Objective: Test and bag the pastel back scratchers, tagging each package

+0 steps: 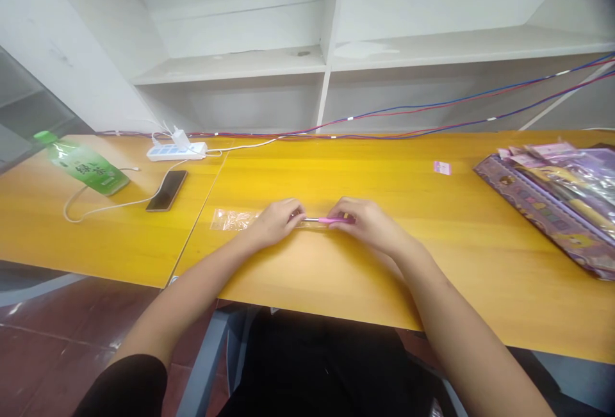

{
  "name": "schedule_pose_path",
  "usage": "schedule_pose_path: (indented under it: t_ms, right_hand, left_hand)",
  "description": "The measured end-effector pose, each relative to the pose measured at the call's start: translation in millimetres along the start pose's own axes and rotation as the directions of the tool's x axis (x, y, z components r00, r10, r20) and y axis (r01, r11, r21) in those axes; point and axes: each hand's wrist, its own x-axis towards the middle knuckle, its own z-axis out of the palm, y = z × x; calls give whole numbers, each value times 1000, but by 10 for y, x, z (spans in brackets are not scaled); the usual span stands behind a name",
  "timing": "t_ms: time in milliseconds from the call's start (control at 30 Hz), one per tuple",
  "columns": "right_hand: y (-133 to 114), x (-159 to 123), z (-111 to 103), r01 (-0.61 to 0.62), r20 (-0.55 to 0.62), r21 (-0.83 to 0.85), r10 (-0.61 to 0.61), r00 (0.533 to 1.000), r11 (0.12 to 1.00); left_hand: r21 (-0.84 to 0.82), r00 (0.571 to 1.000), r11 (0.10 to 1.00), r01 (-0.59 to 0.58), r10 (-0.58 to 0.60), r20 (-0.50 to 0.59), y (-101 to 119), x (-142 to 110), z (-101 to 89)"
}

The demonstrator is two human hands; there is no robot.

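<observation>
A slim pink-handled rod (331,220) with a silver shaft lies level between my hands, just over the table. My left hand (278,221) pinches its silver end, and the fingers hide the tip. On the pink end, my right hand (362,221) is closed with thumb and fingers. A crinkled clear plastic wrapper (233,219) rests on the table and runs under my left hand; a bit of clear plastic also shows below the rod. Whether the rod is still partly inside the plastic I cannot tell.
Packaged purple printed pouches (552,205) are piled at the right. A small pink card (442,168) lies at the back. To the left are a green bottle (86,164), a phone (166,190) and a power strip (177,151). Cables (384,111) run along the back edge below white shelves.
</observation>
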Motion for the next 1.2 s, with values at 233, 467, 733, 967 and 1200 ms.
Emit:
schedule_pose_path:
  t_ms: [233,467,733,967,1200]
  right_hand:
    - [-19,38,185,63,-60,47,-60,996,997]
    - [3,-1,-43,-95,-7,6,95,995,995]
    - [-112,-37,-145,-57,93,-39,61,994,998]
    - [-86,-21,-60,-86,116,-37,90,989,996]
    - [-162,-4,-19,-54,109,-3,54,993,999]
  left_hand:
    - [-9,1000,1000,-15,15,-5,22,-2,29]
    - [49,999,998,50,-49,-17,-71,43,-59]
    - [-130,993,987,-92,101,60,18,44,-94]
    - [-119,990,987,-104,114,81,63,30,-91]
    - [-89,994,993,-78,85,74,78,11,-13]
